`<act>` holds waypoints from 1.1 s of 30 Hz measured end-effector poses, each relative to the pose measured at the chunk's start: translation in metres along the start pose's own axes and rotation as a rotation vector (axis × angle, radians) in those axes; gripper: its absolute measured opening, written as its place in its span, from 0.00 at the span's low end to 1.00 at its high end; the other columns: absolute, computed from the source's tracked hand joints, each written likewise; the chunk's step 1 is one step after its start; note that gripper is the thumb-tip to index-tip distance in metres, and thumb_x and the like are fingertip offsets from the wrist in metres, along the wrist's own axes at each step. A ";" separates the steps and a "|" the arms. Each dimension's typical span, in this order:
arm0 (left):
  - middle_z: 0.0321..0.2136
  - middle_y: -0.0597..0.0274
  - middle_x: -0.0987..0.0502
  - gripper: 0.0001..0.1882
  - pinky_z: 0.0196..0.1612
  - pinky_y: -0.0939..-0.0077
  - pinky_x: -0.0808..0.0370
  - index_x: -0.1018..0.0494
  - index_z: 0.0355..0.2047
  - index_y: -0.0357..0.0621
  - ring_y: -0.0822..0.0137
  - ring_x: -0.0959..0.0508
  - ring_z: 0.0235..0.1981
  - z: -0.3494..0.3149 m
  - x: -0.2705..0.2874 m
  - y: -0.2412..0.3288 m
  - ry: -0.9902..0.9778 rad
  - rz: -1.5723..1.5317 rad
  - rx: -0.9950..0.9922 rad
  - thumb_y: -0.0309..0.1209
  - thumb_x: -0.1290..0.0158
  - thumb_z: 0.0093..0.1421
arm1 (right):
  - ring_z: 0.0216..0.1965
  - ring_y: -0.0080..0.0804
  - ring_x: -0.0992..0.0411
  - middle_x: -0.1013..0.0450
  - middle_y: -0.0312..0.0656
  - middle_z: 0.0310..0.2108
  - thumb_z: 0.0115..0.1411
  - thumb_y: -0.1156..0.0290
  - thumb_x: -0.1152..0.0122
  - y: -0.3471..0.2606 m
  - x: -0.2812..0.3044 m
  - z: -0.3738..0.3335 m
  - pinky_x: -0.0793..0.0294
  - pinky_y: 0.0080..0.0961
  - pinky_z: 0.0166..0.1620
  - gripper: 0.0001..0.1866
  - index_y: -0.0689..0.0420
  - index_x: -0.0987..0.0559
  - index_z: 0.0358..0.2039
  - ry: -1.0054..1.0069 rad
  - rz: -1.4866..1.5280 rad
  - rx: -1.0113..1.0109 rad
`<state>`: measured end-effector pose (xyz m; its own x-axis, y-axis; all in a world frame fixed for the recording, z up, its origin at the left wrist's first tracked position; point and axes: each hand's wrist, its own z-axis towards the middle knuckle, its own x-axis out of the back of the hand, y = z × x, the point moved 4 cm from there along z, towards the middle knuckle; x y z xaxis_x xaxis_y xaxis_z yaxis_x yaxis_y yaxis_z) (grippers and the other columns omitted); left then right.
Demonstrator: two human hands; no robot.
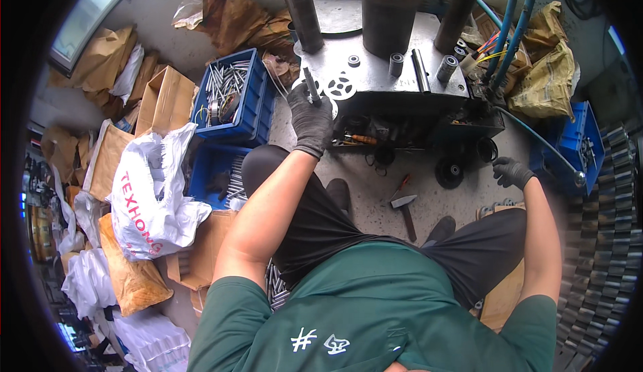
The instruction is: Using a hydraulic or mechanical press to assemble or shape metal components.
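My left hand [312,128], in a dark glove, is closed around a short metal shaft [311,84] at the near left edge of the press table. Just right of that shaft lies a round pale disc with cut-out holes [341,86]; another disc is partly hidden behind my hand. My gloved right hand [513,172] hangs over the floor to the right, its fingers loosely curled and slightly apart, with nothing visible in them. On the steel table [375,70] are a small bearing [353,60], two cylindrical parts and a standing metal rod [420,70].
Blue crates [231,131] with metal shafts stand left of the table, beside cardboard boxes and a white sack [151,198]. A hammer [406,214] lies on the floor between my feet. Blue hoses [519,24] rise at the right, near another blue crate [569,147] and stacked metal parts [603,238].
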<state>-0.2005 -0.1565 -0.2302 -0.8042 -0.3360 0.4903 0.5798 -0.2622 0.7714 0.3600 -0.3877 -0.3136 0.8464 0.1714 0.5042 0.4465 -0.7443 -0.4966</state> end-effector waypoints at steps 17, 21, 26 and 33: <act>0.49 0.49 0.26 0.23 0.55 0.57 0.26 0.29 0.54 0.44 0.48 0.24 0.49 -0.016 0.016 0.001 -0.030 0.027 -0.456 0.28 0.44 0.56 | 0.30 0.35 0.19 0.20 0.45 0.37 0.64 0.62 0.39 -0.005 0.004 -0.013 0.19 0.31 0.31 0.19 0.58 0.22 0.51 0.007 -0.029 0.023; 0.45 0.46 0.27 0.20 0.51 0.55 0.26 0.29 0.52 0.44 0.45 0.24 0.47 -0.018 0.017 0.015 -0.113 0.104 -0.419 0.30 0.43 0.58 | 0.31 0.36 0.20 0.20 0.46 0.38 0.64 0.63 0.41 0.004 0.007 -0.015 0.19 0.34 0.32 0.20 0.57 0.23 0.54 0.007 -0.020 0.000; 0.43 0.49 0.26 0.21 0.47 0.61 0.24 0.27 0.50 0.44 0.51 0.22 0.43 -0.010 0.011 0.005 -0.105 0.127 -0.374 0.25 0.42 0.54 | 0.31 0.37 0.20 0.20 0.46 0.38 0.64 0.62 0.41 0.009 0.011 -0.012 0.19 0.34 0.33 0.20 0.58 0.23 0.54 -0.005 0.003 -0.003; 0.41 0.49 0.26 0.12 0.45 0.58 0.24 0.23 0.40 0.42 0.49 0.23 0.43 0.003 0.004 0.007 -0.169 0.155 -0.317 0.24 0.38 0.54 | 0.31 0.35 0.20 0.20 0.45 0.37 0.64 0.62 0.42 -0.003 0.010 -0.020 0.19 0.33 0.33 0.20 0.59 0.23 0.54 0.030 0.073 0.051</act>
<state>-0.2004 -0.1575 -0.2218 -0.6985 -0.2473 0.6715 0.6867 -0.4954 0.5319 0.3615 -0.3964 -0.2928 0.8686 0.0978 0.4858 0.3986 -0.7204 -0.5676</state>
